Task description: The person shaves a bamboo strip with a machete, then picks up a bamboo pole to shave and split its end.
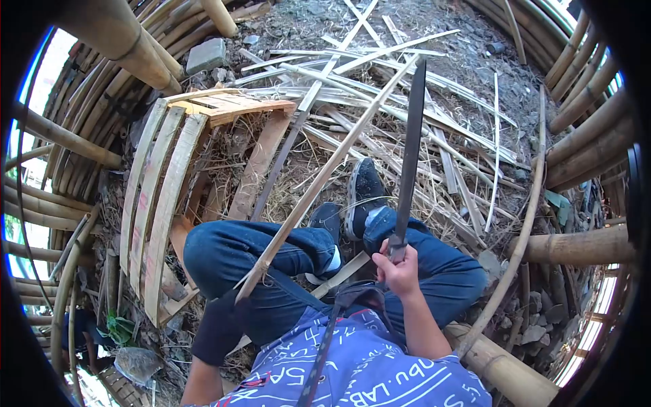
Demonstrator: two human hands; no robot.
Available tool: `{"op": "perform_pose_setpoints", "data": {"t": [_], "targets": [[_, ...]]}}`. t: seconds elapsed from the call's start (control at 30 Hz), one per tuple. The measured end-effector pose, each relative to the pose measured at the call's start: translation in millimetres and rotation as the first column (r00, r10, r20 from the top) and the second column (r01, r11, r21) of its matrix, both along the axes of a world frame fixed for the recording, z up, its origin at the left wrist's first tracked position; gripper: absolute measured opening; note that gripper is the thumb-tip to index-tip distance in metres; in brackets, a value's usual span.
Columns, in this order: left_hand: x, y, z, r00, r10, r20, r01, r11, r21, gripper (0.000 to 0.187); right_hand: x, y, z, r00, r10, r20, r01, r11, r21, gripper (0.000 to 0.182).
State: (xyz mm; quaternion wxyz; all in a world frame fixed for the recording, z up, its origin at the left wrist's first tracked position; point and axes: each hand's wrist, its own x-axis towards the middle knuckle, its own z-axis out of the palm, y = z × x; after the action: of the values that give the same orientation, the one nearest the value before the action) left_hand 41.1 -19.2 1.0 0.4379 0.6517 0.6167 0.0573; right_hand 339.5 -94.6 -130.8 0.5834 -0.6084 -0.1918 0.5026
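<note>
My left hand (pixel 218 330), in a dark glove, is closed around the lower end of a long split bamboo strip (pixel 329 168). The strip slants up and away across my left thigh toward the upper middle. In my bare right hand (pixel 400 268) is the handle of a machete (pixel 411 146), its long dark blade upright above my right leg. The blade's upper part stands close beside the strip's far end. Both my legs are bent, with dark shoes (pixel 366 188) on the littered ground in front of me.
A slatted wooden crate (pixel 169 210) lies on its side at my left. Ahead, several split bamboo strips (pixel 400 49) are strewn over shavings and soil. A grey block (pixel 206 55) sits behind the crate. Bamboo poles (pixel 580 247) enclose both sides, and a stone (pixel 139 363) lies lower left.
</note>
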Motion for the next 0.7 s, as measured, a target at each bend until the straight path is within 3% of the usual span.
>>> {"op": "perform_pose_setpoints", "data": {"t": [0.07, 0.13, 0.2, 0.23, 0.37, 0.53, 0.6, 0.67, 0.7], "targets": [[-1.7, -3.8, 10.9, 0.992, -0.050, -0.117, 0.055, 0.998, 0.042, 0.020, 0.6, -11.2, 2.9, 0.983, 0.123, 0.135, -0.135, 0.988, 0.078, 0.014], [-3.5, -11.8, 15.5, 0.990, -0.068, -0.127, 0.082, 0.991, 0.106, 0.021, 3.5, -18.0, 10.4, 0.975, 0.115, 0.190, -0.128, 0.990, 0.055, 0.014], [-5.1, -16.7, 23.6, 0.980, -0.069, -0.187, 0.089, 0.991, 0.102, 0.023, 8.3, -29.7, 13.0, 0.819, 0.241, 0.521, -0.248, 0.967, -0.056, 0.017], [-6.3, -20.0, 28.3, 0.980, -0.073, -0.187, 0.094, 0.990, 0.107, 0.023, 2.4, -34.7, 21.2, 0.820, 0.259, 0.511, -0.229, 0.966, -0.121, 0.024], [0.6, -27.6, 38.4, 0.985, -0.100, -0.144, 0.108, 0.993, 0.050, 0.025, -17.7, -49.3, 27.0, 0.833, 0.267, 0.485, -0.246, 0.963, -0.108, 0.032], [14.0, -31.6, 15.6, 0.988, -0.148, -0.046, 0.151, 0.986, 0.076, 0.025, -20.0, -43.4, 31.9, 0.827, 0.204, 0.523, -0.191, 0.978, -0.079, 0.027], [21.1, -35.7, -1.2, 0.990, -0.138, 0.003, 0.138, 0.987, -0.079, 0.024, -16.8, -41.5, 36.6, 0.792, 0.213, 0.572, -0.170, 0.977, -0.127, 0.025], [13.2, -32.4, -22.7, 0.979, -0.201, 0.030, 0.203, 0.977, -0.070, 0.020, -16.1, -37.8, 33.6, 0.792, 0.183, 0.583, -0.157, 0.983, -0.095, 0.026], [8.9, -29.2, -28.6, 0.940, -0.336, 0.055, 0.336, 0.942, 0.013, 0.016, -15.3, -37.4, 30.3, 0.797, 0.178, 0.577, -0.146, 0.984, -0.102, 0.026]]}}
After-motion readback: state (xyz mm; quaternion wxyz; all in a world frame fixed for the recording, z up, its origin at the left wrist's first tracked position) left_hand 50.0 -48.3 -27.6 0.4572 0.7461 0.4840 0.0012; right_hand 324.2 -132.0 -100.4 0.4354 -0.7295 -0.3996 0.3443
